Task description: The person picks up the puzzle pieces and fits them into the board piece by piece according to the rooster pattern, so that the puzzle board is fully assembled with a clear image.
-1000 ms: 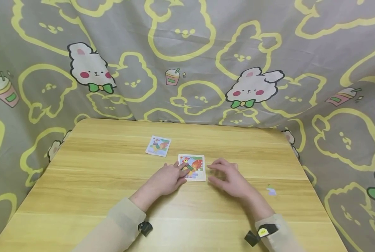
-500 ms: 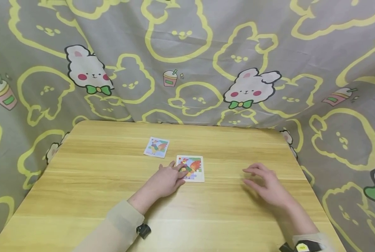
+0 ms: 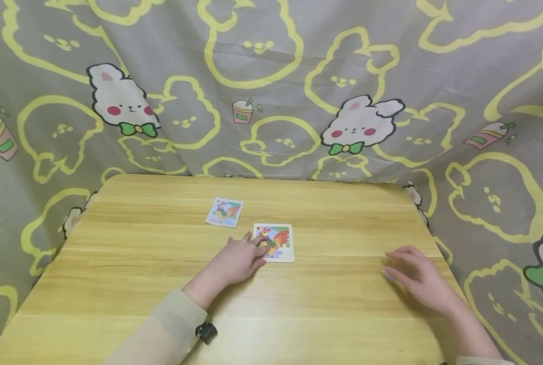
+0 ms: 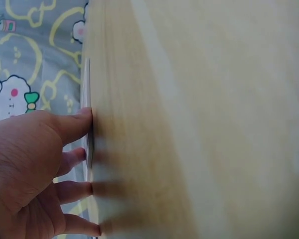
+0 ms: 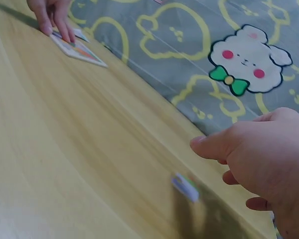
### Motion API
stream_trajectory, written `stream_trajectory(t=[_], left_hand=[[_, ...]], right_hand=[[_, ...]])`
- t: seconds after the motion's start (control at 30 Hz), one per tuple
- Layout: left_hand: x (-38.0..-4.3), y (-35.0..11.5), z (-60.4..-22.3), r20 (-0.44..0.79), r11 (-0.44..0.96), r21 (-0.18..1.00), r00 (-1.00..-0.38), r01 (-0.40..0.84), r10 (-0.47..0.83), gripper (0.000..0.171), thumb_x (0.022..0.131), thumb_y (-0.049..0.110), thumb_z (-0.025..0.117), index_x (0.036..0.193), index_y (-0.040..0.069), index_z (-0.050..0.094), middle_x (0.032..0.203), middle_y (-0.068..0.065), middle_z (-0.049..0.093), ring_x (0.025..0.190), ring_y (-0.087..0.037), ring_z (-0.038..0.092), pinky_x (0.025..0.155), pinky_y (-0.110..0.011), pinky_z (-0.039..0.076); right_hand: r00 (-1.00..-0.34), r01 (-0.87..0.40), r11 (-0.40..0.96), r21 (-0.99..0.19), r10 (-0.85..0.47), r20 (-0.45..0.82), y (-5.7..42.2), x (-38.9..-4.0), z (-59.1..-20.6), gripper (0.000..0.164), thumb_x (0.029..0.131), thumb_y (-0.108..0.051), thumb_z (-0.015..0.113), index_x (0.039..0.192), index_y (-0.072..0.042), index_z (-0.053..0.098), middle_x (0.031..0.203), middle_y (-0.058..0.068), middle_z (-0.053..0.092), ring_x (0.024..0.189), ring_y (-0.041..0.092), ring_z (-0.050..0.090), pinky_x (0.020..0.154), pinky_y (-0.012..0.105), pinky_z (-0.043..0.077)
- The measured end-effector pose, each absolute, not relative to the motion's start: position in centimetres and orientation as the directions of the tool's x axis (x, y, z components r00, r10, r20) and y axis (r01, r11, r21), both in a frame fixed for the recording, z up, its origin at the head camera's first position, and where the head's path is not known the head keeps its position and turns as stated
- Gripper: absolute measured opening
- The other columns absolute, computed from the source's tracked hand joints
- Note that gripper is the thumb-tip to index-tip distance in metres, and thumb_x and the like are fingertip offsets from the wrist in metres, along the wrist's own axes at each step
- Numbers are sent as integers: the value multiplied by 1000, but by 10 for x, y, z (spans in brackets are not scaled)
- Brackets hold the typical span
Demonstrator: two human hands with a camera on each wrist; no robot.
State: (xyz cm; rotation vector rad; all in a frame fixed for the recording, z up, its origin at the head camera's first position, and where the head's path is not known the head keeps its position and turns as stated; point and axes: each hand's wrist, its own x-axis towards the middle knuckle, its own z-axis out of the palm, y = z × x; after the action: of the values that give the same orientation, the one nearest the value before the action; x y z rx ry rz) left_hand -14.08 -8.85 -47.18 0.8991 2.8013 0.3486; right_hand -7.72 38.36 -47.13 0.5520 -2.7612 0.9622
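A small square jigsaw puzzle (image 3: 285, 237) in a white frame, picturing a colourful rooster, lies flat on the wooden table. My left hand (image 3: 238, 259) rests over its left side, fingertips spread on the picture and the thumb at the near edge. In the left wrist view, the frame shows edge-on as a thin strip (image 4: 87, 79) beside the thumb. Far to the right, my right hand (image 3: 424, 281) hovers with fingers apart over loose puzzle pieces (image 5: 185, 187), lilac with a bit of green. Its thumb and fingers stand above them, touching nothing.
A card (image 3: 224, 212) printed with the same rooster lies behind and left of the puzzle. The wooden table (image 3: 335, 314) ends at the back against a grey curtain (image 3: 285, 50) with yellow outlines and white rabbits.
My right hand has moved from beside the puzzle rightward to the loose pieces, covering most of them in the head view. The left hand has stayed on the puzzle.
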Motion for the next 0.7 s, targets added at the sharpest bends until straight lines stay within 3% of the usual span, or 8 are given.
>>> stream_trajectory(t=[0.17, 0.47, 0.53, 0.6, 0.67, 0.7], left_hand=[[-141, -89, -473, -93, 790, 282, -804, 545, 588, 42, 108, 36, 63, 146, 18, 67, 160, -12, 50, 144, -49, 45, 99, -82, 40], [-141, -89, -472, -94, 790, 295, -806, 537, 584, 42, 108, 35, 64, 145, 17, 68, 159, -13, 50, 144, -49, 45, 98, -83, 39], [-141, -89, -472, -94, 789, 293, -805, 540, 586, 42, 108, 35, 64, 145, 17, 67, 159, -14, 50, 144, -49, 45, 98, -83, 40], [-142, -88, -472, -95, 789, 288, -804, 542, 587, 42, 108, 35, 64, 146, 17, 67, 159, -14, 50, 144, -49, 45, 98, -83, 40], [-142, -88, -472, -94, 789, 284, -803, 545, 589, 42, 108, 35, 64, 146, 17, 67, 159, -14, 51, 143, -49, 45, 98, -83, 40], [-142, -87, -473, -94, 789, 281, -802, 547, 589, 42, 108, 35, 64, 146, 17, 67, 159, -13, 51, 143, -49, 46, 98, -82, 40]], right_hand=[[-940, -340, 750, -567, -250, 232, 394, -69, -475, 41, 91, -12, 85, 128, -2, 73, 117, 3, 66, 105, 18, 62, 97, 8, 36], [-958, -286, 805, -520, -219, 187, 404, -57, -483, 41, 90, -25, 88, 126, -10, 76, 121, 2, 67, 112, 23, 62, 96, 2, 28], [-955, -292, 809, -511, -218, 200, 405, -57, -485, 40, 90, -24, 88, 125, -9, 76, 119, 2, 67, 109, 23, 63, 98, 12, 34], [-954, -294, 802, -520, -217, 205, 405, -57, -487, 40, 90, -21, 88, 125, -7, 76, 118, 2, 67, 108, 23, 62, 105, 33, 33], [-956, -292, 793, -534, -218, 199, 406, -58, -490, 41, 90, -20, 87, 127, -6, 75, 117, 3, 66, 106, 22, 59, 100, 54, 29], [-957, -289, 792, -538, -218, 193, 406, -59, -491, 42, 91, -20, 87, 128, -6, 75, 116, 3, 65, 104, 21, 57, 94, 60, 26]])
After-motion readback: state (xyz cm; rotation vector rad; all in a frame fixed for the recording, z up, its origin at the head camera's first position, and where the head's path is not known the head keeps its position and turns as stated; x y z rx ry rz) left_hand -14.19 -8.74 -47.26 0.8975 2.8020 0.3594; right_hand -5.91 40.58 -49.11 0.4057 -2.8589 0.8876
